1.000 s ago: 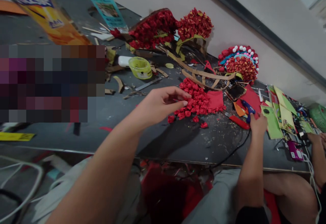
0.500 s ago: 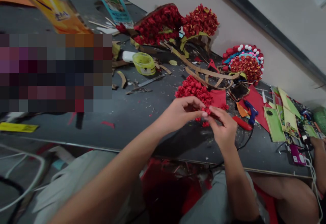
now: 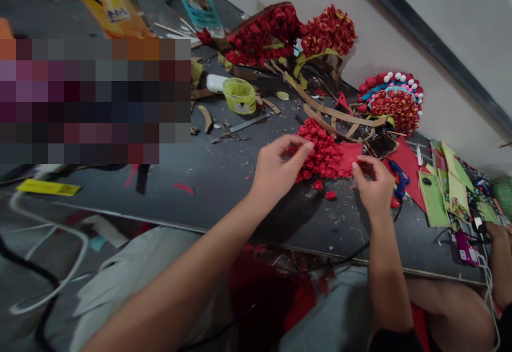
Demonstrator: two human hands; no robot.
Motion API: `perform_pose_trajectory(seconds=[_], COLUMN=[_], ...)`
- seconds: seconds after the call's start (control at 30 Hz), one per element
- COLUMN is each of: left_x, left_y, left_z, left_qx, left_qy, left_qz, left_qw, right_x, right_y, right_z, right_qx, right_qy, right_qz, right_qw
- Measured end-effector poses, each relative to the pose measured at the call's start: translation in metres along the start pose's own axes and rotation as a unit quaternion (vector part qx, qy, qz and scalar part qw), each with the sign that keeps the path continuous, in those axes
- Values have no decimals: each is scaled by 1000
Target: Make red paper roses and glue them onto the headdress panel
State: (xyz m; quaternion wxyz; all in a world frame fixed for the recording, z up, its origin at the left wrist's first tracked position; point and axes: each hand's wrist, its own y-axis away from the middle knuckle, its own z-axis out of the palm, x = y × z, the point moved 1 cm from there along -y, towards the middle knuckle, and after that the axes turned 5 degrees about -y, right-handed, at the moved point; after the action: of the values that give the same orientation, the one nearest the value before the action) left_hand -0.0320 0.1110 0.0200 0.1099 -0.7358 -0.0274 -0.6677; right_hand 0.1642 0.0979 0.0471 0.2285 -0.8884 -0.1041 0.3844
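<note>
My left hand (image 3: 278, 168) hovers at the left side of a heap of small crumpled red paper pieces (image 3: 320, 149), thumb and forefinger pinched together. Whatever lies between those fingertips, if anything, I cannot make out. To the right, my right hand (image 3: 375, 184) is beside a flat red paper sheet (image 3: 352, 152), its thumb and forefinger also closed in a pinch with the contents hidden. A loose red paper piece (image 3: 330, 195) rests on the dark table in front of the heap.
Behind the heap lie curved cardboard strips (image 3: 332, 108). A blue glue gun (image 3: 399, 178) is right of my right hand. Red-petalled pieces (image 3: 328, 29) stand along the wall, and a yellow-green tub (image 3: 239, 97) stands left of centre. Another person's arm (image 3: 502, 261) rests at the right edge.
My hands, which met over a small red paper piece, have drawn apart, left hand leftward and right hand rightward. The whole view has shifted slightly.
</note>
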Motion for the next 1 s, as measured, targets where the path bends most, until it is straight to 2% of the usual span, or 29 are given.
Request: perform_pose_trajectory(seconds=[0.07,0.17,0.23,0.4,0.57,0.73,0.83,1.0], left_x=[-9,-20,-25,-31,-28,-29,-32,-35], left_y=[-6,-13,-16,-22,-25,-30,-33,-36], left_z=[-1,1,3,8,7,7,8,8], left_qx=[58,66,62,0,-37,-73,-81,-93], left_qy=[-28,-117,-164,-182,-206,-195,-183,-180], left_qz=[12,39,37,-29,-24,-71,-71,-63], left_qw=[998,990,984,983,977,975,977,977], right_x=[11,22,25,30,27,22,20,18], right_y=[-16,-37,-47,-56,-60,-63,-65,-64], right_z=[1,9,14,24,28,28,28,27], right_qx=[-6,-39,-58,-108,-148,-174,-196,-191], right_qy=[-8,-17,14,72,101,143,153,163], right_qz=[21,12,-12,-10,10,11,7,-12], right_qw=[1000,999,998,992,984,974,969,968])
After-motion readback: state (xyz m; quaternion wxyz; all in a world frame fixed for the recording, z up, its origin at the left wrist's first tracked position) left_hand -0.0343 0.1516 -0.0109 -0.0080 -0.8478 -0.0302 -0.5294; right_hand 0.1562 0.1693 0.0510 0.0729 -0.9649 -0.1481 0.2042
